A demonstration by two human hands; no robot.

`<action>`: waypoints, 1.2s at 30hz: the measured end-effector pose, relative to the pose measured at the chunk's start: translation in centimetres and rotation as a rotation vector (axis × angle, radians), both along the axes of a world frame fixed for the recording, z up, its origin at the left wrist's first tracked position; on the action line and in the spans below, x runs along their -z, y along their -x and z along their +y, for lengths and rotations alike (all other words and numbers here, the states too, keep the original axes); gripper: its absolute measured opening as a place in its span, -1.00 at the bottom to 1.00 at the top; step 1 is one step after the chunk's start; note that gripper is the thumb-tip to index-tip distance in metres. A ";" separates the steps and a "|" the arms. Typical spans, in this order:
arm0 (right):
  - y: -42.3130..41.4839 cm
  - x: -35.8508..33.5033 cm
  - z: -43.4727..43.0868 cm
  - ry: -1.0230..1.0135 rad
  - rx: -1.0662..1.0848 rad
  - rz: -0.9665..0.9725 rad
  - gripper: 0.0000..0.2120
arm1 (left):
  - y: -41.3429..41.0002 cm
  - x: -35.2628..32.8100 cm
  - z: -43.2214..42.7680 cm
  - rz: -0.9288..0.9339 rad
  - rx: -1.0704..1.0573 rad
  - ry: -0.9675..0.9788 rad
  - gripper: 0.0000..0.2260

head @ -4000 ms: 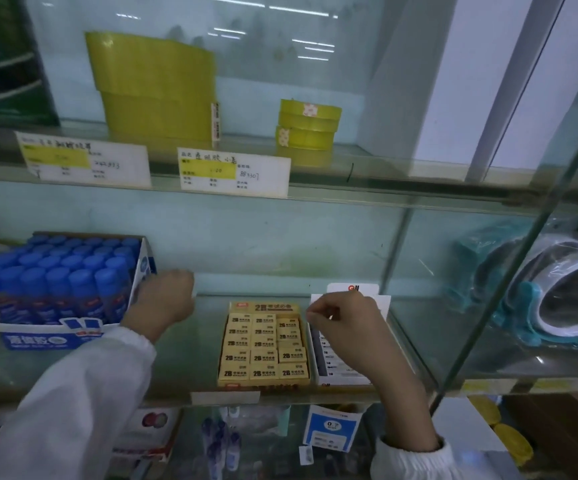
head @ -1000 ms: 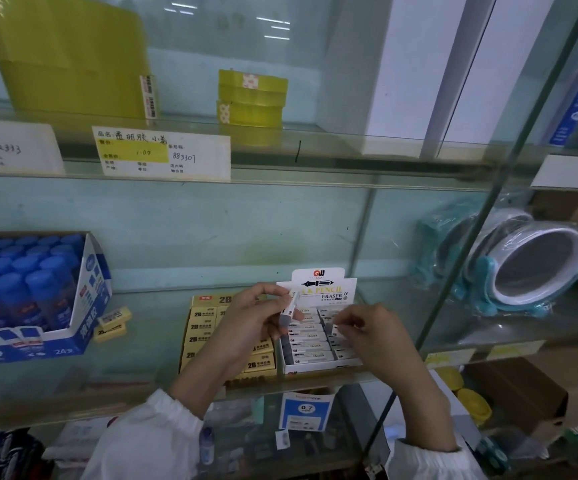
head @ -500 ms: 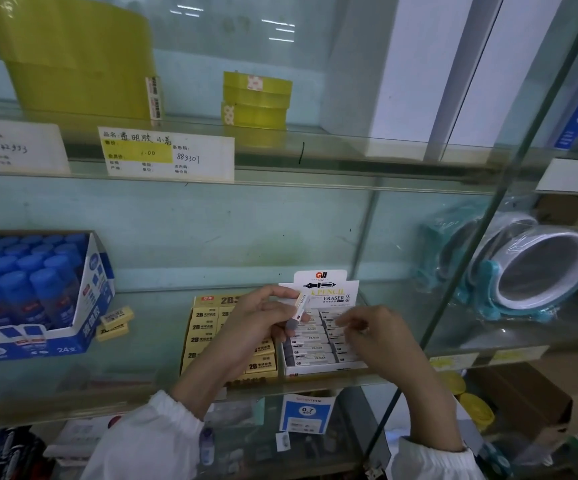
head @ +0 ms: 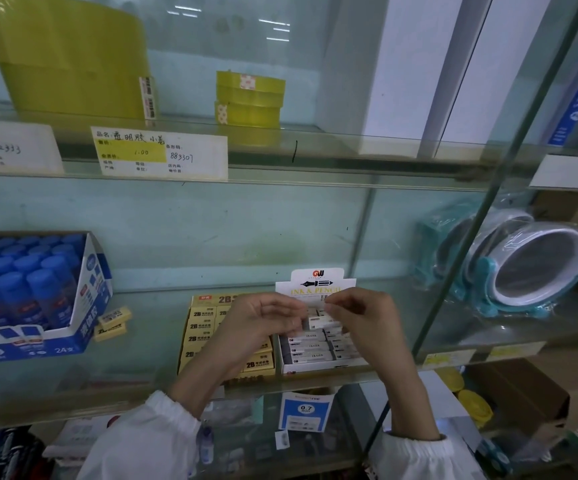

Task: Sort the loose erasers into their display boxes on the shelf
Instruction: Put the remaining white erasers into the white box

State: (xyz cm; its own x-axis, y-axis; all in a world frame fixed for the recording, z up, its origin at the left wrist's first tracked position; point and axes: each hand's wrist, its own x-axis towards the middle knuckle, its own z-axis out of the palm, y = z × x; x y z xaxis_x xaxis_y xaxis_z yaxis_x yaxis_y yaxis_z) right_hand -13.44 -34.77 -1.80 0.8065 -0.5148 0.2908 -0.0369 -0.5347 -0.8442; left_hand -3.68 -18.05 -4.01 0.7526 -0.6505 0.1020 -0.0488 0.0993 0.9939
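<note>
A white display box (head: 318, 368) of white-and-grey erasers stands on the glass shelf, its "INK & PENCIL" header card (head: 322, 280) upright behind. Left of it, touching, sits a yellow 2B eraser box (head: 200, 329), nearly full. Both hands meet over the back rows of the white box. My left hand (head: 259, 323) grips a white eraser (head: 318, 319) by its left end. My right hand (head: 362, 322) pinches it at the right end. Two loose yellow erasers (head: 114, 317) lie stacked by the glue stick box.
A blue box of glue sticks (head: 38, 341) fills the shelf's left. Wrapped teal-rimmed mirrors (head: 523, 268) lie at the right behind a slanted glass edge (head: 460, 271). Yellow tape rolls (head: 249, 98) and price labels (head: 159, 155) are on the shelf above.
My left hand has lowered the white eraser from in front of the header card towards the white box. My right hand has come up to pinch its other end.
</note>
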 end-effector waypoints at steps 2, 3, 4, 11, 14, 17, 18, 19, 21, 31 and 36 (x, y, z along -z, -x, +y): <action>-0.1 0.2 0.0 0.064 0.037 0.060 -0.92 | 0.0 0.1 -0.3 -0.010 -0.014 -0.022 -0.80; -0.1 0.3 0.0 0.102 0.068 0.080 -0.92 | 0.0 0.2 -0.3 -0.009 -0.026 -0.022 -0.81; -0.1 0.4 -0.2 0.135 0.096 0.091 -0.92 | 0.0 0.3 -0.3 -0.001 -0.038 -0.013 -0.83; 0.2 -0.3 -1.5 0.202 0.118 0.055 -0.90 | -0.3 0.4 -0.1 0.040 -0.066 0.019 -0.86; 0.1 0.3 -2.0 0.191 0.097 0.145 -0.87 | -0.3 0.5 -0.1 0.042 -0.068 0.014 -0.85; 0.0 0.9 -2.1 0.232 0.064 0.225 -0.88 | -0.4 0.5 -0.1 0.043 -0.071 0.014 -0.85; -0.1 1.0 -1.9 0.266 0.062 0.229 -0.88 | -0.4 0.5 -0.1 0.043 -0.073 0.013 -0.85; -0.2 1.3 -1.7 0.316 0.065 0.226 -0.87 | -0.4 0.5 -0.1 0.042 -0.074 0.014 -0.86; -0.4 1.6 -1.2 0.394 0.077 0.219 -0.83 | -0.4 0.5 -0.1 0.040 -0.077 0.012 -0.86; 0.0 1.2 -0.3 0.331 0.052 0.252 -0.72 | -0.3 0.2 0.0 0.088 -0.089 0.061 -0.84; -0.4 1.1 1.1 0.367 0.047 0.122 -0.75 | -0.3 -1.0 1.3 0.097 -0.126 0.258 -0.80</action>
State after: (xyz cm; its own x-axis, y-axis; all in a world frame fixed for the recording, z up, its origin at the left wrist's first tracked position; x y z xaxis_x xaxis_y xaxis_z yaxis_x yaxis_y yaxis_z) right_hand -13.00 -33.71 -2.89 0.8247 -0.4316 0.3655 -0.1572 -0.7957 -0.5850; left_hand -3.39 -16.78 -3.01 0.8400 -0.5136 0.1752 0.0176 0.3485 0.9372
